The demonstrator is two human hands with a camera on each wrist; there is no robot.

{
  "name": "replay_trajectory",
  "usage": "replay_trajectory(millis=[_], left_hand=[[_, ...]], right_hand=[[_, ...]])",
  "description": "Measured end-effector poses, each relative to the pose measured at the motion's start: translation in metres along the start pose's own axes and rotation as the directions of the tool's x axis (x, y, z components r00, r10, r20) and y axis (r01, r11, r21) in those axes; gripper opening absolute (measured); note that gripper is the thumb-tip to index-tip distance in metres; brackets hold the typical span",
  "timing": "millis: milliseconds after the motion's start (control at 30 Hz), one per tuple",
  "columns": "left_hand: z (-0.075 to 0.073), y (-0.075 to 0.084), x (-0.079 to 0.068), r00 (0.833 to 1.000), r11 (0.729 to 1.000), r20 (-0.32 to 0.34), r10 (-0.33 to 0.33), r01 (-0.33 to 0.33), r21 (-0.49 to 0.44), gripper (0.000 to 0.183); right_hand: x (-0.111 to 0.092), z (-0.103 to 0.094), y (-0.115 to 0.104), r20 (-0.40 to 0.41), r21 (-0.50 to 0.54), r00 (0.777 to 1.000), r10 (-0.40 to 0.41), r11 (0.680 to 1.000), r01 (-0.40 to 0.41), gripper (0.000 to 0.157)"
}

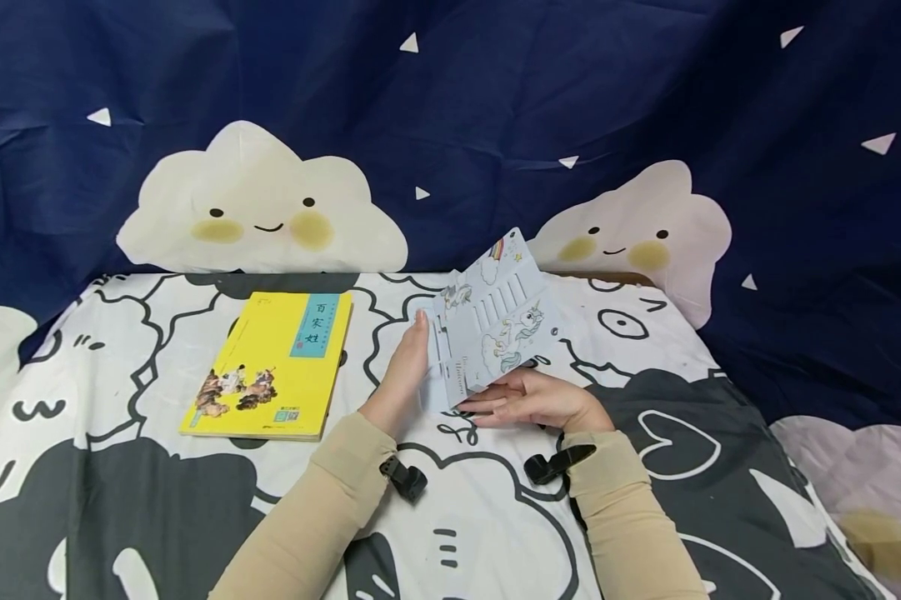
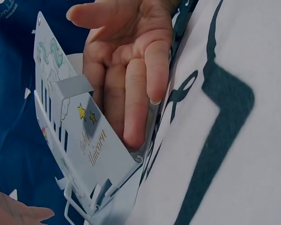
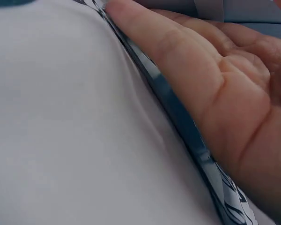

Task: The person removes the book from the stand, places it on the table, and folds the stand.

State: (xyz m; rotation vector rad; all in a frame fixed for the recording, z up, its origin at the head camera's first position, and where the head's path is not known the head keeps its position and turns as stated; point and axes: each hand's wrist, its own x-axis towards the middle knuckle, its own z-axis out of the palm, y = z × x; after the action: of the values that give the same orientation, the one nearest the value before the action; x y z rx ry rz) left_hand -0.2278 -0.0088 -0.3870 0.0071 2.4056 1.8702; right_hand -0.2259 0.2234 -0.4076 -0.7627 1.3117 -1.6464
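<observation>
A white folding book stand (image 1: 495, 325) with unicorn pictures, slots and a rainbow is held tilted above the bed cover. My left hand (image 1: 405, 367) stands upright along its left side, partly covered by it in the head view. Only a bit of that hand (image 2: 11, 204) shows in the left wrist view, beside a bent wire leg. From the lower right, my right hand (image 1: 533, 400) supports the stand, palm up, its fingers reaching behind the printed panel. Its thumb is spread away from the stand in the left wrist view.
A yellow book (image 1: 270, 367) with a blue title label lies to the left on the black-and-white patterned cover (image 1: 465, 517). Behind hangs a dark blue cloth (image 1: 458, 108) with smiling clouds and small white triangles. Each wrist bears a black strap.
</observation>
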Motion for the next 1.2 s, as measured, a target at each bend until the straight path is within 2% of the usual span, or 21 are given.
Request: replay_trajectory(millis=[167,333,533,667,833,933,1067,1200], left_hand=[[-0.001,-0.001,0.002,0.999,0.999,-0.02,-0.029,0.028,-0.034,0.072],[-0.003,-0.002,0.002,0.998,0.994,-0.006,-0.059,0.058,-0.097,0.073],[-0.005,-0.003,0.003,0.996,0.991,0.005,-0.087,0.088,-0.096,0.078],[-0.007,-0.003,0.003,0.996,0.992,0.007,-0.092,0.092,-0.086,0.079],[-0.007,-0.001,0.003,0.992,0.989,0.012,-0.122,0.122,-0.087,0.08],[-0.007,0.0,0.002,0.99,0.987,0.012,-0.143,0.143,-0.079,0.081],[-0.006,0.002,0.001,0.989,0.987,-0.002,-0.15,0.15,-0.057,0.081],[-0.004,0.008,-0.001,0.995,0.995,-0.019,-0.102,0.101,-0.021,0.079]], right_hand=[[0.004,0.005,-0.001,-0.018,0.011,1.0,0.017,1.0,-0.017,0.067],[0.008,0.009,-0.002,-0.051,0.022,0.998,0.036,0.999,-0.034,0.075],[0.011,0.009,-0.001,-0.053,0.007,0.998,0.023,1.0,-0.022,0.069],[0.01,0.009,-0.004,-0.108,-0.086,0.993,0.056,0.994,-0.065,0.066],[-0.002,0.006,-0.018,-0.242,-0.265,0.966,0.087,0.952,-0.152,0.062],[-0.012,0.004,-0.027,-0.28,-0.296,0.958,0.061,0.944,-0.147,0.063],[-0.019,0.004,-0.037,-0.291,-0.299,0.957,0.01,0.949,-0.101,0.067],[-0.025,0.007,-0.047,-0.299,-0.333,0.954,-0.007,0.938,-0.097,0.067]])
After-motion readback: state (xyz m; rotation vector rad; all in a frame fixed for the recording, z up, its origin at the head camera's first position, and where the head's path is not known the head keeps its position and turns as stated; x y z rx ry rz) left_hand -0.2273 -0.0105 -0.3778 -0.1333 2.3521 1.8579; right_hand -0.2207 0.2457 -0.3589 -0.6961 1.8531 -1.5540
